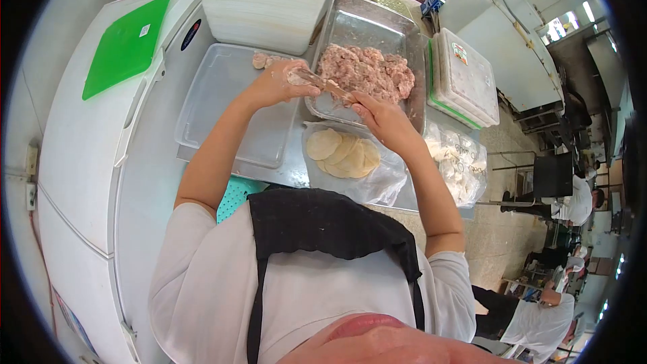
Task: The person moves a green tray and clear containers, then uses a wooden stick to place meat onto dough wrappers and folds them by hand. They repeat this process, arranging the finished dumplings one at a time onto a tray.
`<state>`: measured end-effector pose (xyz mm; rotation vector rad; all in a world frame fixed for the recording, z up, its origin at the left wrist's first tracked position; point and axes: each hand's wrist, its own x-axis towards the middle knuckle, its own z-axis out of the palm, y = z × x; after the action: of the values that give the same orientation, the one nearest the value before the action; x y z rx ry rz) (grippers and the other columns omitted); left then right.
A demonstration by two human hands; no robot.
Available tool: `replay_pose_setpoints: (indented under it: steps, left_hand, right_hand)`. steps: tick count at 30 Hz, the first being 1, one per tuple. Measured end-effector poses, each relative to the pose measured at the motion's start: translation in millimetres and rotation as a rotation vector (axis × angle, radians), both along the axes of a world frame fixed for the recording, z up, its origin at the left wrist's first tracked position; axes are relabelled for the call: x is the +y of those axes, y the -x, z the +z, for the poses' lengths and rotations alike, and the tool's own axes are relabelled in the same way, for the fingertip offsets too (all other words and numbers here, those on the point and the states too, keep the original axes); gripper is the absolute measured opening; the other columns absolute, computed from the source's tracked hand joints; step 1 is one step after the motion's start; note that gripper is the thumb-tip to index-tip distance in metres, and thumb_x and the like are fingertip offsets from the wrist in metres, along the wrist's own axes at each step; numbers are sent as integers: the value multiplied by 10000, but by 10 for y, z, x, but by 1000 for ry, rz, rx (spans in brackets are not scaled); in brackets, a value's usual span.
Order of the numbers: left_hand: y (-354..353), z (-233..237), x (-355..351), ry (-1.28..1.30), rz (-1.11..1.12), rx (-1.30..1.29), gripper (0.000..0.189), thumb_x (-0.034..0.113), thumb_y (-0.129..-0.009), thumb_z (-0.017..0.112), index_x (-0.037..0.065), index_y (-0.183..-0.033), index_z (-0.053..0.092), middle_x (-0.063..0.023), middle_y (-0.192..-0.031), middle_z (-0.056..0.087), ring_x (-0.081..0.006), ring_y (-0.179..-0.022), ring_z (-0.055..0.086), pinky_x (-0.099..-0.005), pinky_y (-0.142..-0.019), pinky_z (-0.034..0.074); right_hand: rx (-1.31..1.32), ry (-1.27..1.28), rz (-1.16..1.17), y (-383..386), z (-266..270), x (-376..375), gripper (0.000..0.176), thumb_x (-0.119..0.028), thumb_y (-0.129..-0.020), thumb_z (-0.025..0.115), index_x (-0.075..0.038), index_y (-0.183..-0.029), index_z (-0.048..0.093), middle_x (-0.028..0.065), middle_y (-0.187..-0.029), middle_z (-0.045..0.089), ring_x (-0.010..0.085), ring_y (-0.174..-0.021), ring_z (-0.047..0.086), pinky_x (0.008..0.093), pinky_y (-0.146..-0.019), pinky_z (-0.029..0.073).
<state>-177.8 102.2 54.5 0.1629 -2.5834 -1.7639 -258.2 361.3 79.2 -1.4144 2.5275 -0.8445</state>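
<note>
My left hand [275, 85] is raised over the near left corner of a metal tray [367, 10], its fingers curled around what looks like a pale dough wrapper [297, 78], mostly hidden. My right hand [385, 121] grips a narrow spatula-like tool [340, 92], whose tip points toward the left hand. Raw ground meat [367, 71] is heaped in the metal tray. Closer to my body, round dough wrappers [342, 152] lie overlapping on a plastic bag [385, 185]. A few filled dumplings [261, 61] sit at the far edge of a translucent plastic tray [226, 101], partly behind my left hand.
Stacked white trays [263, 17] stand at the far left. On the right are lidded plastic containers [465, 77] and a marked bag of pale pieces [458, 168]. A white freezer [94, 141] with a green board [128, 47] borders the left. Other people [539, 320] are off to the right.
</note>
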Motion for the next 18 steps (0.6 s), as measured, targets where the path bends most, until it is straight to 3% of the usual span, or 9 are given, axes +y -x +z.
replay_pose_setpoints:
  steps: [2,4,5,8,10,12,14,16,18]
  left_hand:
    - [-38,-292,-278,25,63,60,604,361,-700,825,35,-1158,604,-87,-997,623,-162,-744,598,-283,-590,494]
    - [-50,-595,-700,265,82,30,603,355,-688,811,52,-1166,602,-101,-1009,628,-197,-833,600,-330,-714,499]
    - [-50,-777,-923,263,80,31,603,355,-688,811,52,-1166,602,-101,-1009,628,-197,-833,600,-330,-714,499]
    - [-5,-1297,-1473,321,181,-23,600,323,-672,784,35,-1166,604,-182,-1052,624,-316,-1010,601,-395,-860,482]
    - [59,-1395,-1611,592,308,41,598,244,-695,742,57,-1235,565,-215,-1139,612,-351,-1051,593,-397,-890,473]
    - [146,-1397,-1612,527,391,32,633,224,-715,728,74,-1291,511,-217,-1147,609,-351,-1055,591,-403,-897,469]
    - [239,-1436,-1592,458,475,21,673,205,-735,714,91,-1347,457,-218,-1155,606,-351,-1059,589,-409,-904,465]
    - [374,-1547,-1558,602,558,187,768,175,-765,693,99,-1432,321,-231,-1183,597,-357,-1085,580,-419,-905,462]
    - [478,-1479,-1509,539,507,69,804,178,-768,694,93,-1451,280,-236,-1223,575,-363,-1100,574,-418,-913,459]
  right_hand:
    - [6,-38,-65,-28,37,-10,267,-207,-940,566,-29,-1127,634,177,-1016,653,335,-919,624,366,-824,484]
    - [-46,-22,-103,20,-47,90,276,-199,-941,569,-18,-1142,626,170,-998,660,298,-913,628,350,-821,480]
    - [-92,1,-147,63,-108,161,286,-191,-943,571,-7,-1157,619,162,-980,666,261,-907,633,333,-819,475]
    - [-155,98,-280,99,-342,418,297,-184,-953,573,11,-1172,615,93,-910,670,163,-826,604,287,-758,472]
    - [-241,135,-385,24,-378,517,305,-189,-958,571,18,-1179,613,45,-854,640,119,-757,565,257,-689,456]
    - [-325,172,-492,-60,-418,584,314,-194,-964,569,25,-1185,611,-2,-798,610,74,-687,526,228,-619,439]
    - [-445,212,-562,-131,-461,640,321,-205,-974,558,18,-1199,606,-63,-719,508,21,-582,409,177,-511,333]
    - [-453,234,-585,-187,-570,705,324,-213,-977,552,13,-1202,604,-72,-695,485,13,-565,382,175,-493,301]
    - [-464,261,-605,-196,-603,728,326,-222,-980,546,7,-1206,602,-81,-671,461,5,-547,356,174,-474,269]
